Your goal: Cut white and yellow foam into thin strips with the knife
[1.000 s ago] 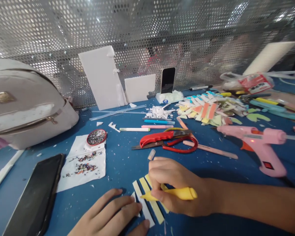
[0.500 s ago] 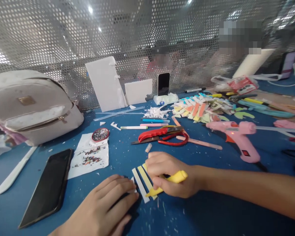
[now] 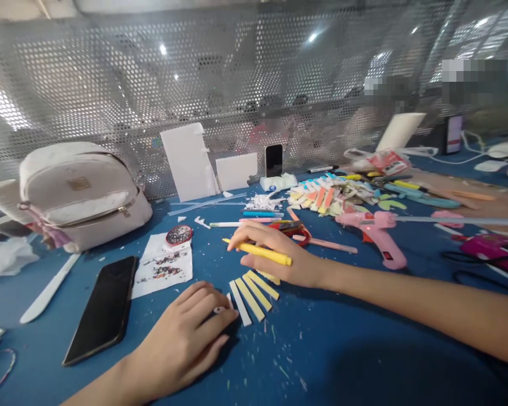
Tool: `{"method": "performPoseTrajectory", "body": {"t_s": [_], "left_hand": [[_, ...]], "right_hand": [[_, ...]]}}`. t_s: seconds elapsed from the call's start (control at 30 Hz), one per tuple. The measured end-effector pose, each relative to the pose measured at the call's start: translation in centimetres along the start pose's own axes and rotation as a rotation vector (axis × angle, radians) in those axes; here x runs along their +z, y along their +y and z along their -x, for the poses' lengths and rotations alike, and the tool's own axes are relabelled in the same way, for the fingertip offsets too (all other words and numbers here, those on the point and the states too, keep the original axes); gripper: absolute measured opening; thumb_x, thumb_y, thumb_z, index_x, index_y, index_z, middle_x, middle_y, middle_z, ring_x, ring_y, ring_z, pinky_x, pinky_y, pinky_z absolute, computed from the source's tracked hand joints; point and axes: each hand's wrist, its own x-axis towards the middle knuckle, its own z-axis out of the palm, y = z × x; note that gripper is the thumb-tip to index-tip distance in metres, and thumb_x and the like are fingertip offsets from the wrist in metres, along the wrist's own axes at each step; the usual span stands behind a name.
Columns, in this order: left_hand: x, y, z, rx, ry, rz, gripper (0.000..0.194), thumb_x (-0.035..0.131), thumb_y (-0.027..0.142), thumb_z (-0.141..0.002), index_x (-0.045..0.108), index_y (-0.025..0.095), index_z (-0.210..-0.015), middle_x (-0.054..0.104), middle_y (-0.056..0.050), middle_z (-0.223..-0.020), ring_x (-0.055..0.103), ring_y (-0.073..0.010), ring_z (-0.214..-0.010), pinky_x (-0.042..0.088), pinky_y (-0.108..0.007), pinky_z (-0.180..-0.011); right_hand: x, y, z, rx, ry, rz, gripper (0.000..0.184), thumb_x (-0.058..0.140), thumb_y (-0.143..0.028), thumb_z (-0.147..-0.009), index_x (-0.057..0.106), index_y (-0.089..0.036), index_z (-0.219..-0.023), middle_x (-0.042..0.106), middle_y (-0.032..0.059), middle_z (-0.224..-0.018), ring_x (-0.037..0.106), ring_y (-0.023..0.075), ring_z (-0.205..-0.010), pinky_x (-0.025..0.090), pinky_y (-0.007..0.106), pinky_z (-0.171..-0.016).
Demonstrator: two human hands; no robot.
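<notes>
My right hand is closed round a yellow marker pen, held above the table with its tip pointing left. Below it several paper strips lie fanned out: a white strip and yellow strips. Another yellow strip is partly under the right hand. My left hand rests on the table left of the fan, fingers stretched forward, their tips against a narrow white strip that is partly hidden. Behind the right hand lie red-handled scissors, mostly covered.
A pink glue gun lies to the right. Behind are piled coloured paper strips and pens. On the left are a black phone, a paper sheet with dark bits, a white knife and a backpack.
My right hand has lifted off the strips and moved away from me with the marker, whose tip has come off the yellow strip. My left hand stays by the white strip. The view has shifted.
</notes>
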Motion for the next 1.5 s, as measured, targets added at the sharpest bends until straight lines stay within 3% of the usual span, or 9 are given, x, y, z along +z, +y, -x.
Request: {"method": "performPoseTrajectory", "body": {"t_s": [0.07,0.17,0.23,0.4,0.57,0.9,1.27,1.5], "left_hand": [[-0.1,0.0,0.0,-0.008,-0.001,-0.007,0.033,0.039,0.016,-0.098,0.054,0.018,-0.127,0.060,-0.010,-0.114,0.056,-0.0213,-0.106,0.050,-0.042,-0.098],[-0.2,0.0,0.1,-0.010,-0.017,-0.025,0.033,0.039,0.019,-0.099,0.055,0.020,-0.129,0.058,-0.010,-0.112,0.055,-0.0222,-0.101,0.051,-0.040,-0.089],[-0.3,0.1,0.1,-0.007,-0.031,-0.039,0.033,0.040,0.022,-0.099,0.056,0.021,-0.128,0.058,-0.010,-0.109,0.054,-0.0216,-0.096,0.051,-0.038,-0.084],[-0.4,0.3,0.0,0.003,-0.053,-0.044,0.032,0.040,0.024,-0.099,0.057,0.020,-0.126,0.056,-0.009,-0.107,0.050,-0.0212,-0.089,0.049,-0.038,-0.081],[-0.6,0.1,0.0,0.007,-0.081,-0.012,0.030,0.044,0.024,-0.098,0.055,0.019,-0.126,0.058,-0.007,-0.105,0.049,-0.0213,-0.089,0.047,-0.038,-0.081],[-0.5,0.0,-0.1,0.004,-0.048,-0.001,0.033,0.038,0.025,-0.100,0.053,0.018,-0.129,0.063,-0.007,-0.104,0.057,-0.0200,-0.092,0.047,-0.038,-0.089],[0.0,-0.2,0.3,-0.028,-0.055,0.008,0.033,0.038,0.023,-0.100,0.054,0.020,-0.129,0.060,-0.009,-0.110,0.054,-0.0208,-0.093,0.049,-0.039,-0.086],[-0.1,-0.1,0.2,-0.050,-0.013,0.009,0.031,0.041,0.018,-0.098,0.052,0.017,-0.127,0.060,-0.010,-0.121,0.054,-0.0230,-0.108,0.048,-0.041,-0.095]], "right_hand": [[0.0,-0.6,-0.4,0.026,-0.025,0.085,0.019,0.055,-0.036,-0.097,0.056,-0.018,-0.095,0.058,0.0023,-0.092,0.053,0.0155,-0.082,0.042,0.029,-0.078],[0.7,-0.7,-0.6,0.131,-0.124,0.133,0.038,0.039,-0.039,-0.102,0.046,-0.018,-0.071,0.047,-0.0033,-0.067,0.043,0.0112,-0.060,0.034,0.025,-0.060],[1.5,-0.4,-0.7,0.178,-0.177,0.182,0.041,0.034,-0.035,-0.103,0.038,-0.019,-0.066,0.039,-0.0054,-0.059,0.037,0.0099,-0.054,0.029,0.025,-0.055],[3.1,0.5,-1.3,0.193,-0.180,0.264,0.030,0.043,-0.022,-0.096,0.032,-0.020,-0.068,0.034,-0.0075,-0.057,0.031,0.0087,-0.052,0.021,0.026,-0.053],[3.9,0.6,-2.0,0.184,-0.192,0.301,0.038,0.048,-0.028,-0.093,0.028,-0.019,-0.062,0.029,-0.0075,-0.052,0.026,0.0083,-0.049,0.016,0.028,-0.052],[4.1,0.9,-1.8,0.158,-0.214,0.289,0.036,0.046,-0.021,-0.088,0.027,-0.019,-0.058,0.028,-0.0065,-0.052,0.023,0.0088,-0.050,0.015,0.027,-0.051],[3.3,0.9,-1.2,0.115,-0.171,0.267,0.038,0.044,-0.025,-0.094,0.026,-0.019,-0.061,0.028,-0.0073,-0.053,0.024,0.0081,-0.049,0.018,0.025,-0.050],[3.9,1.2,-1.7,0.126,-0.142,0.307,0.035,0.044,-0.024,-0.093,0.028,-0.019,-0.062,0.029,-0.0068,-0.055,0.028,0.0083,-0.050,0.018,0.025,-0.052]]}}
